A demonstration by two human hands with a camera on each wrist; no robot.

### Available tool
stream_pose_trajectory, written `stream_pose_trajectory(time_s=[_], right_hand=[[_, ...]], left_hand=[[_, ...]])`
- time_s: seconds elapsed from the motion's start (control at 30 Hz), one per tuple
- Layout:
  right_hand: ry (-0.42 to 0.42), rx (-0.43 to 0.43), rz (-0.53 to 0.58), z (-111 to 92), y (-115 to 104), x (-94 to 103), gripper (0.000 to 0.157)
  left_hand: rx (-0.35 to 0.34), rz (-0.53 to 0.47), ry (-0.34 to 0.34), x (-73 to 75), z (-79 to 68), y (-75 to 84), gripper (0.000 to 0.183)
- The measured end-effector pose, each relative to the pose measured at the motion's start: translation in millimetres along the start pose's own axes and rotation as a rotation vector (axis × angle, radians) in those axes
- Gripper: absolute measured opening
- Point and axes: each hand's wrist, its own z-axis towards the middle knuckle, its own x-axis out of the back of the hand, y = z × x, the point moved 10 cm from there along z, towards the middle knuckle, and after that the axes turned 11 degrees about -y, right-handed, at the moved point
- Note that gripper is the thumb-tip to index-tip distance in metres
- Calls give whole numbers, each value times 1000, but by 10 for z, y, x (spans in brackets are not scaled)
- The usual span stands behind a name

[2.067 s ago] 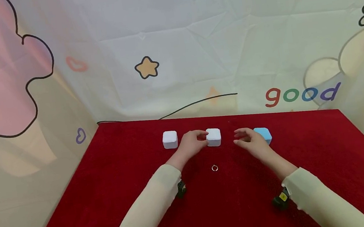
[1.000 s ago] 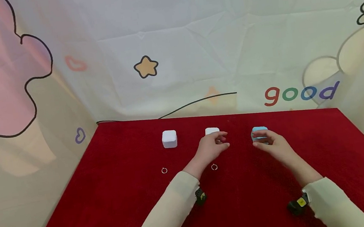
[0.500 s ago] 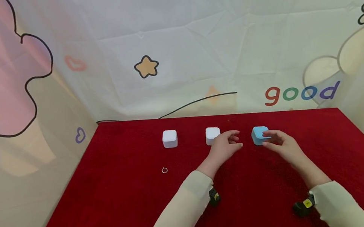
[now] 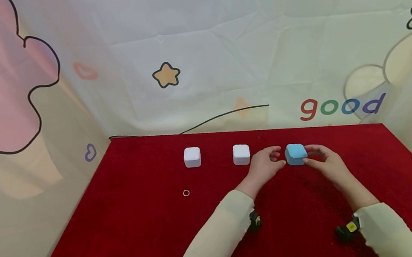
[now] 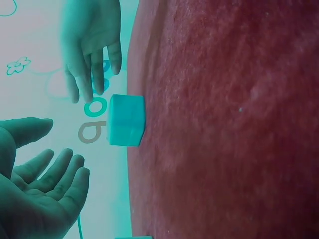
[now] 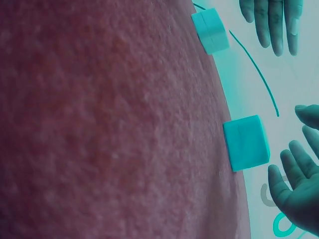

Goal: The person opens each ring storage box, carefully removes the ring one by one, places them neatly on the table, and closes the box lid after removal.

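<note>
A small light-blue box (image 4: 296,154) with rounded corners stands on the red cloth (image 4: 135,240), between my two hands. My left hand (image 4: 264,165) is held to its left, fingers loosely bent and thumb apart, with nothing in the grasp. On the other side, the fingertips of my right hand (image 4: 328,165) are right at the box's right edge in the head view. The right wrist view shows the blue box (image 6: 246,143) beside the relaxed, spread fingers of the right hand (image 6: 301,191). A white box (image 4: 241,154) stands just left of my left hand.
Another white box (image 4: 192,157) stands farther left in the same row. A small ring (image 4: 186,193) lies on the cloth in front of it. Behind the table hangs a printed curtain (image 4: 208,81). Dark wrist cameras sit under both sleeves.
My left hand has moved right, from the middle white box to the blue box's left side. My right hand has moved right, past the blue box. The left arm now covers a second ring.
</note>
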Motion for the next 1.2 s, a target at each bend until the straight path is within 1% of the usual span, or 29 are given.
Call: stream_pose_trajectory(time_s=[0.1,0.2,0.33,0.5,0.67,0.8,1.03,1.2], right_hand=[[-21,-18,8,32,48,-6,62],[-46,-33,12,68,96,-8,66],[-63,-37,3,124,138,13,70],[-86,-39,-29,190,162,46,72],[-133,-47,-54,239,178,25,74],[-154,-52,-70,273,209,10,76],[-189,-27,-57,361,245,-34,78],[-233,0,-41,386,247,-67,79]], left_hand=[[9,1,14,-46,33,-8,46],[19,25,27,-89,69,-14,47],[30,37,34,-141,115,-24,47],[41,14,35,-198,165,-45,49],[71,13,13,-255,203,-90,52],[92,42,-11,-296,248,-141,52],[93,111,-33,-381,303,-183,52],[112,102,-50,-470,326,-216,55]])
